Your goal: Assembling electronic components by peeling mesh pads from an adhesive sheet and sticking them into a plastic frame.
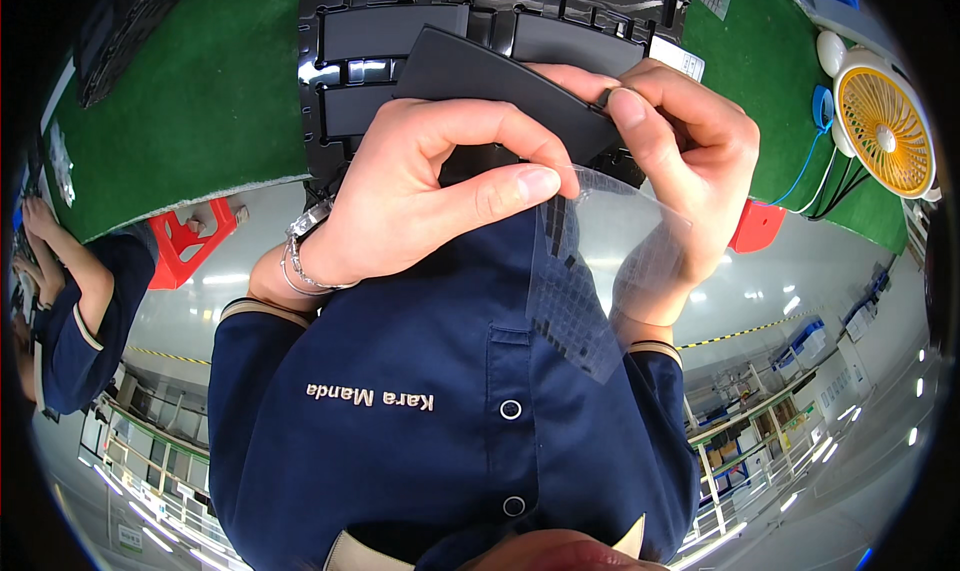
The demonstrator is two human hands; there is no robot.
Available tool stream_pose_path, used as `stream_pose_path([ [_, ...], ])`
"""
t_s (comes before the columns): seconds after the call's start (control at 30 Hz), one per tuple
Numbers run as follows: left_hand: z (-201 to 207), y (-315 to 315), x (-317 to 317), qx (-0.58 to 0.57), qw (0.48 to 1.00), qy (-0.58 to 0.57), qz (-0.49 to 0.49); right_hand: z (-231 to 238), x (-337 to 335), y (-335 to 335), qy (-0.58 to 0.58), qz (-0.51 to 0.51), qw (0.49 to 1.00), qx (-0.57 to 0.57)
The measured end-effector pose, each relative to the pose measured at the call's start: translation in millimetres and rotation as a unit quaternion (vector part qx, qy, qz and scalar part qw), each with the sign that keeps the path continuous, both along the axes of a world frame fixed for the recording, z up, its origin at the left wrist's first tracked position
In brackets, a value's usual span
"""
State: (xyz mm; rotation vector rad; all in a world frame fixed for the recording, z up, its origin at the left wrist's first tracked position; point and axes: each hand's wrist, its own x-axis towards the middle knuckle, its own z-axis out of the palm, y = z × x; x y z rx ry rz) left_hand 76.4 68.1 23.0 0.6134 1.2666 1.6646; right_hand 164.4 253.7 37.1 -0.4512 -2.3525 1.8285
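Observation:
My left hand is closed, thumb and forefinger pinching the top edge of a clear sheet. The sheet carries a grid of small pieces, some of them black, and hangs curved in front of my shirt. Just beyond my hands, a flat matte black panel is held at a slant. My right hand is closed at the panel's right corner, one finger passing along its far edge. By the right thumb tip shows a small black piece; whether it is stuck to the panel is unclear.
Glossy black trays with similar panels in their slots lie on a green table mat. A yellow-and-white fan with cables stands at right. Red stools sit below the table edge. Another person's arm is at far left.

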Motion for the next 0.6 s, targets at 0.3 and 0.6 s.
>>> stream_pose_path([
  [0.3,-1,-1,-1,-0.021,1.000,0.016,-0.007,0,2,-5,-0.044,-0.037,0.996,0.062],
  [0.6,-14,-1,4,-0.027,0.999,0.025,0.012,-5,15,-9,-0.113,-0.019,0.993,0.008],
])
